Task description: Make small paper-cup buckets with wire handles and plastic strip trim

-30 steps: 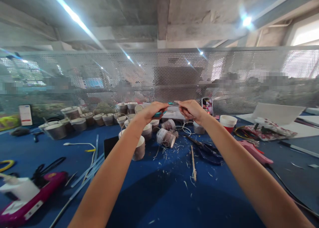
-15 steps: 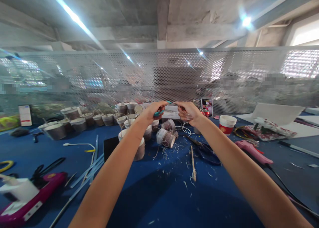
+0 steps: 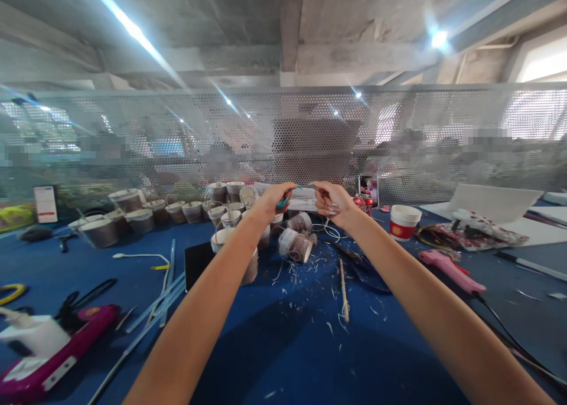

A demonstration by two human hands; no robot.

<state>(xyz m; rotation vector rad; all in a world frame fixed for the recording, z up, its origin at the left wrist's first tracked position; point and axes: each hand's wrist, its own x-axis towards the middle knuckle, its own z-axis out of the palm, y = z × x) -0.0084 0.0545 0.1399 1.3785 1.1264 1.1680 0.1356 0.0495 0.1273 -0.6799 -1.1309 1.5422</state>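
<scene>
My left hand and my right hand are raised over the far middle of the table, fingertips facing each other with a small gap. Thumb and forefinger of each are pinched, the other fingers curled. Teal patches show at the left fingertips; whether they are nails or part of a tool I cannot tell. Anything between the fingers is too thin to make out. Below the hands lie two small bucket-shaped pots on their sides, wrapped in twine, with loose pale cord beside them. More small pots stand left of them, partly behind my left arm.
Scissors, a thin stick and fibre scraps lie on the blue table. At right are a paper cup and a pink glue gun. A magenta power strip sits at left. A perforated screen stands behind.
The fingertips of my two hands have shifted only slightly, with the right hand tilting a little. Both stay pinched in nearly the same place, and the table things have not moved.
</scene>
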